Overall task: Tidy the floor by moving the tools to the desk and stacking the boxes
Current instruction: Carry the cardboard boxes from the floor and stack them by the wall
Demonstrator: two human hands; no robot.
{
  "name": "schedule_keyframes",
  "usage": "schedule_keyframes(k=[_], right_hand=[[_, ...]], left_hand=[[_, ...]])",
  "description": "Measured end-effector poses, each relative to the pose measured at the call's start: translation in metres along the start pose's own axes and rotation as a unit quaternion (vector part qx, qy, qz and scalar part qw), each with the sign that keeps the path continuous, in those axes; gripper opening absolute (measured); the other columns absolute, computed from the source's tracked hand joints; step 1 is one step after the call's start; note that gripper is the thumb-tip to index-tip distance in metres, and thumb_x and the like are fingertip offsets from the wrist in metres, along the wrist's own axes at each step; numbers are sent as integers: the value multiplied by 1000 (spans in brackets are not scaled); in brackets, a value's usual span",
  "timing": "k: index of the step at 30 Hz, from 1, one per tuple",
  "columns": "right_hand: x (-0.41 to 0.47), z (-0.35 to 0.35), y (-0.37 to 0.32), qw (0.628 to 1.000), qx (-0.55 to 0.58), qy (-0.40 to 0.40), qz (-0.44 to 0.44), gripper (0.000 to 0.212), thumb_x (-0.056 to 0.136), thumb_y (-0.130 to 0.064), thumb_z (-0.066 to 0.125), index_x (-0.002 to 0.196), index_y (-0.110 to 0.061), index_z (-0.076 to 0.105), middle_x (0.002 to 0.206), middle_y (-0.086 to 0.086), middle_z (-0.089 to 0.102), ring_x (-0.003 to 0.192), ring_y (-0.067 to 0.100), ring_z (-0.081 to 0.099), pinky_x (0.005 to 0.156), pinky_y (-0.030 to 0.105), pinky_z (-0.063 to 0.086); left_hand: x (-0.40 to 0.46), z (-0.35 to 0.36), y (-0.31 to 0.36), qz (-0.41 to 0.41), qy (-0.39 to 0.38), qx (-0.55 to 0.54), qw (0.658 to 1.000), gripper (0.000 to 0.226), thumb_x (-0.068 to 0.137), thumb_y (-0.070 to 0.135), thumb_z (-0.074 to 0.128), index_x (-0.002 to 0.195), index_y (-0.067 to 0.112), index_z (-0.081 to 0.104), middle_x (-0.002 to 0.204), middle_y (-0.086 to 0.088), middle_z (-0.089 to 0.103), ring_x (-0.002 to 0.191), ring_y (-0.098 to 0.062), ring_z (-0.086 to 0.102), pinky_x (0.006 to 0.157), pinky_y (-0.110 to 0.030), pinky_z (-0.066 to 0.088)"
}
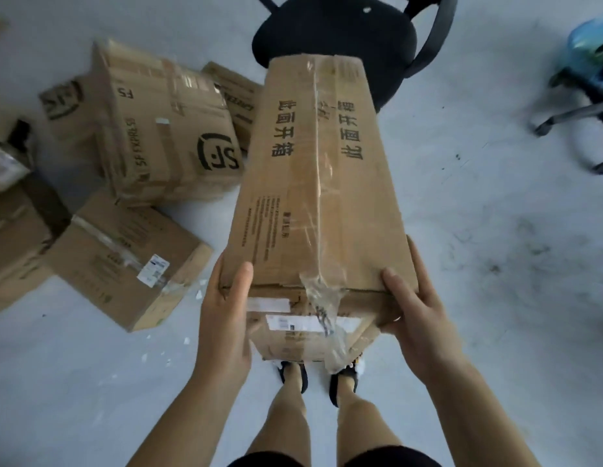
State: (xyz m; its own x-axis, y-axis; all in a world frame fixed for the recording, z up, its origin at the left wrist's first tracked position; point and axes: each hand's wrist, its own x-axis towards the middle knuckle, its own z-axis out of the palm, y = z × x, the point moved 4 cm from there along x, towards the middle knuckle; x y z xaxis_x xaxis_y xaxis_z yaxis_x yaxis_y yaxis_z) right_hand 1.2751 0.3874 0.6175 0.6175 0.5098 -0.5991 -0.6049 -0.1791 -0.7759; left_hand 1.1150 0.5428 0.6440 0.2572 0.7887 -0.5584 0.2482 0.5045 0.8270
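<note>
You have the long cardboard box up off the floor, carried lengthwise away from you, and only its near end is in your grip. Your left hand clamps the near left corner, thumb lying on the top face and the other fingers out of sight round the side. Your right hand holds the near right corner the same way, thumb on top, fingers wrapped under the edge.

All the length beyond your fingertips is unsupported, so if the contents are heavy or slide forward, the far end will likely dip and pull the box out of your thumbs. Between your thumbs the loose tape has peeled up and the end flap looks crushed; that seam may open if you squeeze harder there.

The far end hangs over the black chair; swing left without lifting and it could catch the seat or armrest.

Left of your left hand, the SF Express box leans tilted on the floor, with a flatter box just nearer you. Neither gives a level base as it lies, so a stack started on them may topple. I see no tools from this view.
</note>
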Motion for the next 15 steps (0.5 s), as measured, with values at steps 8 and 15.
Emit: schedule_keyframes(k=[8, 15], right_hand=[[-45, 53, -33, 968, -137, -205, -30, 57, 88, -29, 63, 135, -51, 39, 113, -14, 67, 90, 19, 66, 68, 41, 45], [-112, 73, -18, 918, -202, -341, -22, 53, 91, -24, 57, 135, -49, 41, 106, -20, 67, 95, 16, 67, 71, 40, 50]], left_hand=[[-110, -62, -9, 41, 181, -165, 969, 35, 93, 29, 52, 128, 31, 52, 103, 16, 70, 93, -7, 68, 84, -43, 54], [-224, -94, -46, 102, 310, -258, 910, 35, 90, 27, 54, 125, 32, 55, 111, 8, 69, 101, -20, 67, 90, -49, 51]])
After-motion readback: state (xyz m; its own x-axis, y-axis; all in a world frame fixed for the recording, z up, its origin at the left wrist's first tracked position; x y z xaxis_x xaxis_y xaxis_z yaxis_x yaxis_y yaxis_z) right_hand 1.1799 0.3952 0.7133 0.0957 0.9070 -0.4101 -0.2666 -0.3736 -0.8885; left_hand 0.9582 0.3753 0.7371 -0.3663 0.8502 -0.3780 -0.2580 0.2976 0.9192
